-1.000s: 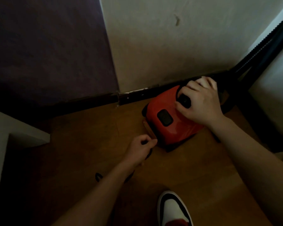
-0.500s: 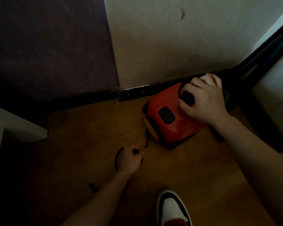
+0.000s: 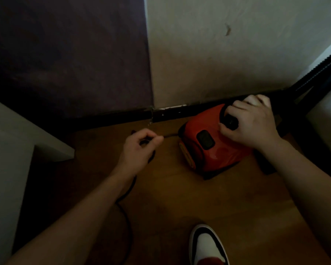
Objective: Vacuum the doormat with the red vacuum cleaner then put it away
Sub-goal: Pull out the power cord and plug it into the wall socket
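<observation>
The red vacuum cleaner (image 3: pixel 216 148) is seen standing on the wooden floor (image 3: pixel 208 203), close to the dark skirting board (image 3: pixel 122 119) at the foot of the pale wall (image 3: pixel 218 54), toward the right corner of the room. A black button (image 3: pixel 205 139) is set in its top. The right hand (image 3: pixel 253 121) is laid over the rear of the housing, its grip clenched around the black handle (image 3: pixel 231 122). A black ribbed hose (image 3: pixel 317 73) is seen running up from behind the machine toward the right edge of the view.

To the left of the cleaner, the left hand (image 3: pixel 139 150) is held just above the floor, its grip pinched shut on the black power cord (image 3: pixel 126 213). A short stretch of cord is drawn between the fingertips and the cleaner's side; the rest trails back under the left forearm in a curve across the floor.

A white and black shoe (image 3: pixel 207 245) is planted on the floor at the bottom edge. A pale ledge (image 3: pixel 17 142) is seen at the left, and a dark purple surface (image 3: pixel 65 54) rises beyond it.
</observation>
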